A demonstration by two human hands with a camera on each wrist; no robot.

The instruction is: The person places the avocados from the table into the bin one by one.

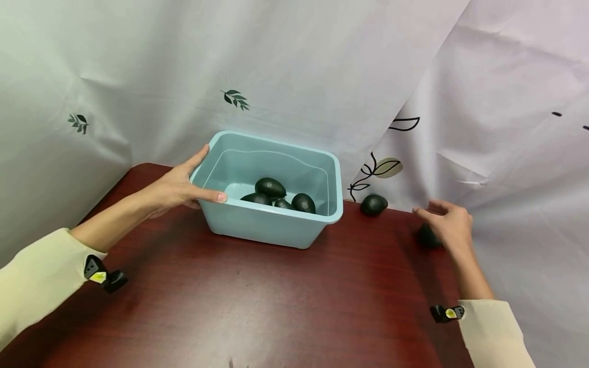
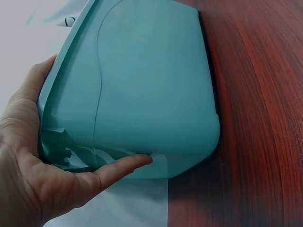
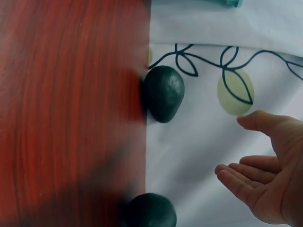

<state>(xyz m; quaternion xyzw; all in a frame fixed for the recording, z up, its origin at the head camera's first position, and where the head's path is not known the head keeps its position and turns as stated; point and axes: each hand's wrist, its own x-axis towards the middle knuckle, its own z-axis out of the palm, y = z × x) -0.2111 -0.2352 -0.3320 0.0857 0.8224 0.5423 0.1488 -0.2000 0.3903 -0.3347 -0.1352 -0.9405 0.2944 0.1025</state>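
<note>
A light blue plastic bin (image 1: pixel 262 225) stands on the table with several dark green avocados (image 1: pixel 270 188) inside. My left hand (image 1: pixel 177 186) holds the bin's left end, thumb along the front rim and fingers at the side. In the left wrist view, that hand (image 2: pixel 52 175) spans the bin's end wall (image 2: pixel 151 80). At the right, my right hand (image 1: pixel 448 225) hovers by an avocado (image 1: pixel 428 236), partly hiding it. The right wrist view shows the hand (image 3: pixel 267 172) with fingers apart and nothing between them. Another avocado (image 1: pixel 374 205) lies between bin and right hand.
The dark red wooden table (image 1: pixel 257 301) extends toward me. White cloth (image 1: pixel 294 66) with leaf prints hangs behind its back edge and along both sides. The two loose avocados lie close to the table's back and right edges.
</note>
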